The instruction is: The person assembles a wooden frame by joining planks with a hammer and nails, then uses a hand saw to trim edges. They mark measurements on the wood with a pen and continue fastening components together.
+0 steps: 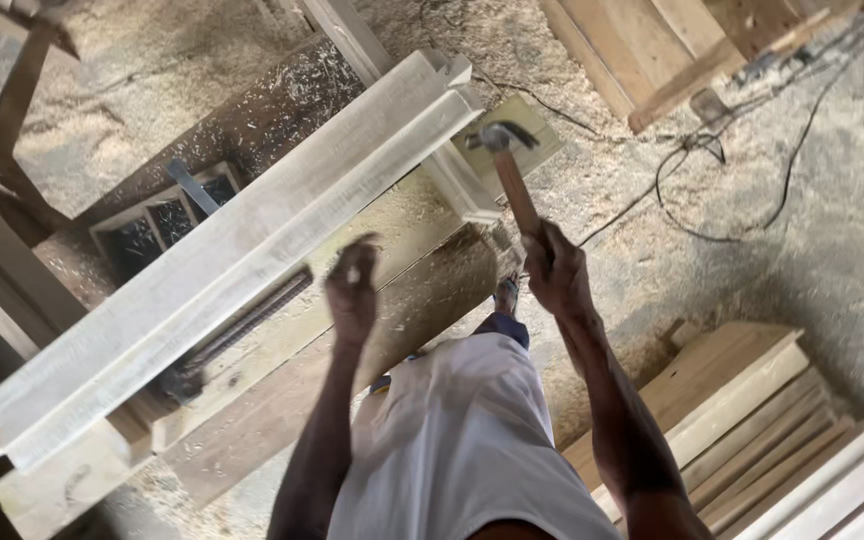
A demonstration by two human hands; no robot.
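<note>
The right hand (555,265) is wrapped tight around the brown wooden handle of a hammer (508,170). The hammer has a grey metal head with a claw, and it is held up in the air over the end of a long pale beam (242,245). The beam is made of light, rough wood boards joined like a long box, and it lies slanted across a dusty bench (422,290). The left hand (352,290) is blurry and hangs just beside the beam with nothing in it; its fingers seem bent, but it is too blurred to tell if they touch the wood. A dark metal file (247,320) lies on the bench under the beam. Sawdust (832,230) covers the floor, soft and pale. A thin black cord (742,170) curls across it. A stack of flat tan planks (772,430) sits low on the right, and a wooden crate (662,50) sits at the top. The person wears a white shirt (462,450).
</note>
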